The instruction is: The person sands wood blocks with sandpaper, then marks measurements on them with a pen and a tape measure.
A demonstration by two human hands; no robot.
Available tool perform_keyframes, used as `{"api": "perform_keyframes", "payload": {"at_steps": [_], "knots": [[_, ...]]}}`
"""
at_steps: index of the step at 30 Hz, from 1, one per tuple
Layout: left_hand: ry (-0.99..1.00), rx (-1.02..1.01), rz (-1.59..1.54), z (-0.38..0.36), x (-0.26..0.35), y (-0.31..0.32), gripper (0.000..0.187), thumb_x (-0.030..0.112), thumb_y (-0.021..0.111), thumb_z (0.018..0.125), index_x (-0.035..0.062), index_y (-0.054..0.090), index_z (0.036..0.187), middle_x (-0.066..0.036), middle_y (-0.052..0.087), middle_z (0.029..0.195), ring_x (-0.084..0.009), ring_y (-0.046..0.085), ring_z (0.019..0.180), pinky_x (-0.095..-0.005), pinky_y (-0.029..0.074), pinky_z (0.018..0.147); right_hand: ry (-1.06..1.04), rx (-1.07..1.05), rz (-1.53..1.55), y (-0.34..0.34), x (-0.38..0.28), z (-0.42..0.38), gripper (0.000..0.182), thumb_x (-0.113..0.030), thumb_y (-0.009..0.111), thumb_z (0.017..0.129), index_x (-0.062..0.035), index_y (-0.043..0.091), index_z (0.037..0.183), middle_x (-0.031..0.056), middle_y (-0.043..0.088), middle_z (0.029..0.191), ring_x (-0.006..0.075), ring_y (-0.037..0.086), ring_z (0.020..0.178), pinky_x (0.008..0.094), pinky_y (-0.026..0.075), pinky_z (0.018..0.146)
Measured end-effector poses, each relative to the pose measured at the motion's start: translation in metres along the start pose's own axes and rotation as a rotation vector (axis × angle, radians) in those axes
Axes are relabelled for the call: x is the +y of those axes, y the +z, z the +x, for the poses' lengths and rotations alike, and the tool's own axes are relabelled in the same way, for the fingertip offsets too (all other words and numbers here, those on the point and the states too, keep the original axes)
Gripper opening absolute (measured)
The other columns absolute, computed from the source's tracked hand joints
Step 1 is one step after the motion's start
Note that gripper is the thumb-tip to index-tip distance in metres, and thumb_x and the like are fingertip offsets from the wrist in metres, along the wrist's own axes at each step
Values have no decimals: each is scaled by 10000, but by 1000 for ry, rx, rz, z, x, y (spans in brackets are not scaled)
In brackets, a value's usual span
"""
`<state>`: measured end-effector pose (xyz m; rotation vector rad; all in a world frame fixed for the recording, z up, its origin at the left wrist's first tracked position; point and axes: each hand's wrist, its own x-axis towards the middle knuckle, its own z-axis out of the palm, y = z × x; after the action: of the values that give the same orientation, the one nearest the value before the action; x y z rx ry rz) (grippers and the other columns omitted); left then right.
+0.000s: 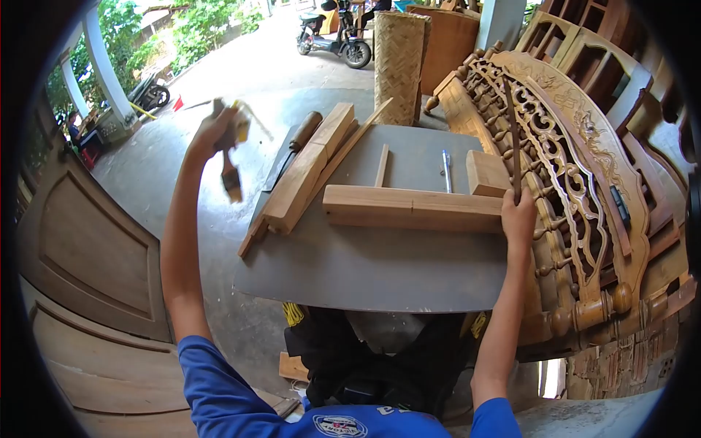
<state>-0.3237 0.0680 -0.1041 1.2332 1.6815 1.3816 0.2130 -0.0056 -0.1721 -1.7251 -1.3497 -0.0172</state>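
My left hand (213, 131) is raised at the left of the grey table (350, 270), closed round a tool with a brush-like end (231, 182), blurred by motion. My right hand (519, 215) grips a long thin dark stick (515, 139) that stands nearly upright, beside the right end of a wooden beam (416, 208). Behind that beam lie a wooden block (487, 174), a pen (447, 169) and a small wood strip (382, 165). Another beam (310, 169) slants across the table's left side, with a dark-handled tool (304, 133) next to it.
Carved wooden panels (584, 153) lean close at the right. A woven bamboo roll (398, 66) stands behind the table. Wooden doors (95, 255) are at the left, and a scooter (336, 40) is parked farther back. A person (74, 128) sits at the far left.
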Motion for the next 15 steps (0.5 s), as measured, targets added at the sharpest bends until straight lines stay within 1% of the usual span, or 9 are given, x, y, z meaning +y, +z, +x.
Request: {"api": "perform_keyframes", "payload": {"at_steps": [3,4,5,8,10,12,13,14,15], "knots": [[80,49,383,-27,-121,-66,372,375,549,813,14,604,743,-53,580,628,-144,555,523,-300,441,467,14,-28,15,1,-9,-2,230,-178,496,802,46,515,850,269,587,769,424,568,784,458,448,669],[-51,-73,399,-13,-221,-109,397,395,497,832,28,614,734,-80,583,610,-180,577,544,-326,451,496,25,-33,8,0,-9,-2,231,-177,497,803,48,515,849,270,586,775,424,567,791,460,447,675],[-143,-58,703,-6,-335,-130,411,398,451,850,30,609,757,-103,590,605,-222,598,559,-362,462,517,45,-28,-1,-1,-8,-2,232,-177,497,803,50,515,848,272,586,780,423,566,798,461,447,681],[-114,247,605,-109,-468,-124,457,417,443,865,-8,562,982,-172,611,761,-266,619,724,-393,491,636,-37,67,-33,1,-5,-4,224,-169,502,797,52,512,829,276,583,806,418,563,810,468,446,701],[-409,211,741,-165,-455,-76,468,433,507,822,17,555,1031,-159,614,878,-274,609,808,-397,484,697,-27,77,-33,2,-7,-6,201,-158,510,789,41,506,823,272,578,791,430,555,798,483,442,699],[-581,187,791,-219,-448,-39,506,449,570,780,42,549,1081,-145,617,994,-282,599,893,-402,478,758,-8,106,-43,7,-3,-5,195,-163,527,780,23,489,825,263,576,755,433,557,775,491,444,671],[-763,221,603,-248,-425,-20,485,376,635,754,53,532,1100,-147,603,1039,-285,578,967,-395,478,780,-3,106,-41,5,-5,-7,206,-175,525,781,19,477,833,263,575,738,427,562,764,490,447,660],[-847,284,655,-268,-375,7,454,321,676,736,45,532,1066,-149,602,1034,-296,578,965,-412,474,785,24,108,-16,6,-7,-7,205,-178,520,784,15,474,833,263,575,729,426,564,758,491,447,656],[-875,251,769,-273,-452,0,434,322,667,747,40,514,1039,-165,601,1003,-313,583,941,-421,475,781,49,97,11,6,-7,-7,204,-181,516,787,12,470,834,264,575,720,424,566,752,492,446,653]]}}
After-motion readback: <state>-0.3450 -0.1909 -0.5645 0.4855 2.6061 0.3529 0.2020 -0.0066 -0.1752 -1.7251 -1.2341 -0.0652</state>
